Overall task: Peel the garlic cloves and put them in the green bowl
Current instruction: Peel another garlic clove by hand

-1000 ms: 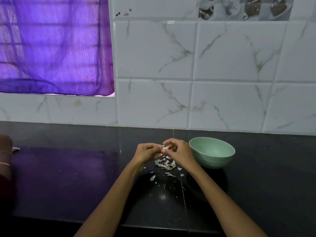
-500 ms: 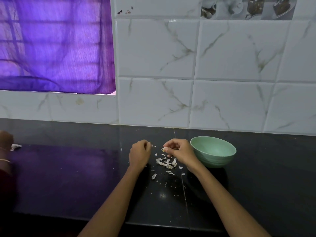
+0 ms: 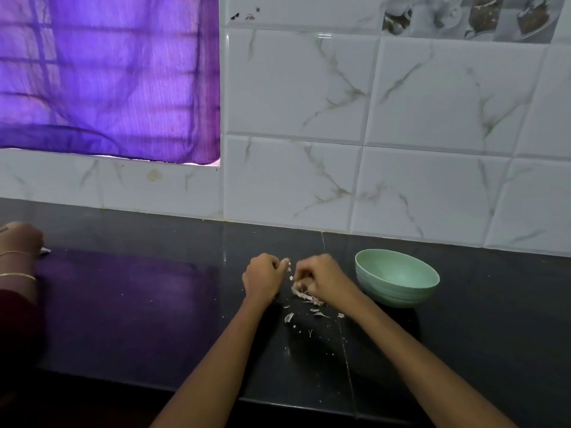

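Observation:
My left hand (image 3: 262,278) is curled, and its fingertips pinch a small pale garlic clove (image 3: 286,263). Just to its right, my right hand (image 3: 323,279) is lowered with its fingers curled onto a pile of white garlic skins (image 3: 306,295), pinching a scrap of skin. More flakes (image 3: 289,317) lie scattered in front of the pile. The green bowl (image 3: 398,267) stands right of my right hand on the black counter. What I can see of its inside holds nothing.
Another person's hand (image 3: 18,239) with thin bangles rests at the counter's far left, beside a small white scrap (image 3: 45,250). A white tiled wall (image 3: 340,180) runs close behind the counter. A purple curtain (image 3: 108,75) hangs at the upper left.
My hands were joined on the clove, then drew apart. My right hand has since dropped onto the skin pile. The other person's hand at the left has come further into view.

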### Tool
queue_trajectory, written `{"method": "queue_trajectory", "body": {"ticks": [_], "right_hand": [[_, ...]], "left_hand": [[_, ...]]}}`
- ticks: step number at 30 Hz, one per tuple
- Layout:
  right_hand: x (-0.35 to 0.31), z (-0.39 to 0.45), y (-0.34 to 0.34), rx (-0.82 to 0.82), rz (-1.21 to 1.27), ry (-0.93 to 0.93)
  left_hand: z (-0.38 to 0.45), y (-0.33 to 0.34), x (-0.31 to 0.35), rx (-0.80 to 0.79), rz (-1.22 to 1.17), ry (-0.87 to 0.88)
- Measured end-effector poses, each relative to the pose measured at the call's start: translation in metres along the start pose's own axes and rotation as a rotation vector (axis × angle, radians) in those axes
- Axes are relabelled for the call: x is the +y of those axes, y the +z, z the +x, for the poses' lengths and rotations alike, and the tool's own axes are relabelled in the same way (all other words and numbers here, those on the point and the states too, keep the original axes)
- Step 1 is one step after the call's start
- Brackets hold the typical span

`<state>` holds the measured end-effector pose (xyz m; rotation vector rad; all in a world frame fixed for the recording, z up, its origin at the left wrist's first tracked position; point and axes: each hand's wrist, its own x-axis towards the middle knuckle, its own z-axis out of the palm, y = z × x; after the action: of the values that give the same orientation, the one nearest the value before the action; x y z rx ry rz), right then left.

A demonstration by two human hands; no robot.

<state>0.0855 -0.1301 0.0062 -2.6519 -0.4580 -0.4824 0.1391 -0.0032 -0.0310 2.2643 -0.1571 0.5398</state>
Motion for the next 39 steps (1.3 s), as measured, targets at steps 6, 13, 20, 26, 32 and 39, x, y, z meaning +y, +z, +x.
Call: {"method": "queue_trajectory", "body": {"ticks": [6, 13, 20, 26, 32, 39], "right_hand": [[-0.012, 0.003, -0.005, 0.032, -0.124, -0.032], [-0.019, 0.011, -0.017, 0.011, -0.079, 0.015], [-0.009, -0.001, 0.014, -0.119, 0.015, 0.020], [0.007, 0.018, -0.006, 0.166, 1.018, 0.410], [0.027, 0.011, 0.005, 0.186, 1.368, 0.506], [0.026, 0.009, 0.009, 0.224, 0.981, 0.418]], "left_hand": [[0.000, 0.005, 0.004, 0.060, -0.176, -0.086], [0.003, 0.008, 0.001, 0.059, -0.229, -0.087], [0.010, 0.013, -0.003, -0.023, -0.542, 0.023], [0.010, 0.005, 0.007, -0.303, -1.069, -0.114], [0.007, 0.011, 0.009, -0.376, -1.096, -0.015], [0.009, 0.015, 0.006, -0.376, -1.072, -0.043]]}}
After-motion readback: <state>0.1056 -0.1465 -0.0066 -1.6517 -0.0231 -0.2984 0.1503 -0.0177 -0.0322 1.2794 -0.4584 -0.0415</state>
